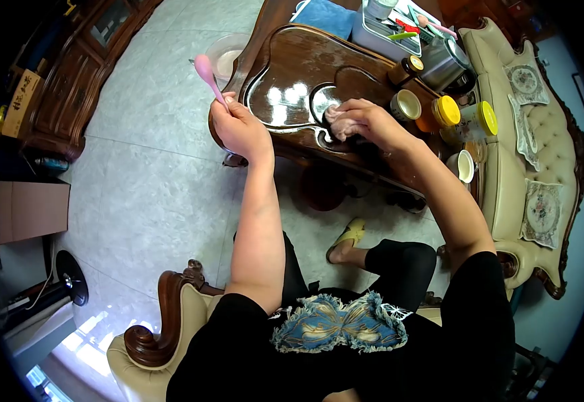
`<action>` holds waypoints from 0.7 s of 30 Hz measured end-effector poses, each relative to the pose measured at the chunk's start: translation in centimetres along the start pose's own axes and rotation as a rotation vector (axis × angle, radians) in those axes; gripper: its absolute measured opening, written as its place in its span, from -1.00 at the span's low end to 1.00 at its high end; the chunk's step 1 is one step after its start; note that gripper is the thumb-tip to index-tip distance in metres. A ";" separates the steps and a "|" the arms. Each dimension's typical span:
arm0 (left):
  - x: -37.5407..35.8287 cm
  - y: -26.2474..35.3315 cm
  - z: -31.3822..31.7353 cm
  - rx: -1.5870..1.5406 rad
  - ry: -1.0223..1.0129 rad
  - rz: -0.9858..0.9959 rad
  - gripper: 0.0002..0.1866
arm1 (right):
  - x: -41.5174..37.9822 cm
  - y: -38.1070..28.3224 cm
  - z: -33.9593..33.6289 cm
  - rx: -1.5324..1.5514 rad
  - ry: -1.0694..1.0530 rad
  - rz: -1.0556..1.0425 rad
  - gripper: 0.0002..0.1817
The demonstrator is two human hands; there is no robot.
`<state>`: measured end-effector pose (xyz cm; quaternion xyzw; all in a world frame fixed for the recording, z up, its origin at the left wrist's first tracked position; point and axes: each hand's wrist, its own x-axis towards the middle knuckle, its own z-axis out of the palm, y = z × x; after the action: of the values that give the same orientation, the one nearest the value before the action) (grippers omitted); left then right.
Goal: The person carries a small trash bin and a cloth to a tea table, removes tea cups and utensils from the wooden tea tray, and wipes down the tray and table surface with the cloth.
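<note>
My left hand (241,127) is closed around the handle of a pink spoon (206,72), its rounded end pointing up and away beyond the near-left corner of the wooden tea tray (272,70). The tray's dark carved surface looks wet and shiny. Over its right part, my right hand (375,126) grips a crumpled pale cloth (340,125), pressed against the wood beside a round carved recess. Part of the cloth is hidden under my fingers. Past the tray's left edge, a clear bowl (226,53) shows below the spoon.
Along the tray's right side stand a brown jar (406,70), a small cup (406,105), yellow-lidded jars (447,111), a white cup (461,166) and a metal kettle (444,63). Behind are a blue towel (325,17) and a bin of utensils (385,43). A cream sofa (499,161) flanks the table.
</note>
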<state>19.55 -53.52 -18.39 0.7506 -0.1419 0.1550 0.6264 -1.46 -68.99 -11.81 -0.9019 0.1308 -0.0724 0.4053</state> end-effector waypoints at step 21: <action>-0.9 2.2 0.2 -0.106 -0.077 -0.048 -0.82 | 3.8 -1.2 6.3 -0.548 0.428 0.328 -0.29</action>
<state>17.82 -54.06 -16.82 0.7250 -0.1557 0.1030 0.6629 3.87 -64.83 -14.98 -0.9083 0.3695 -0.1555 0.1191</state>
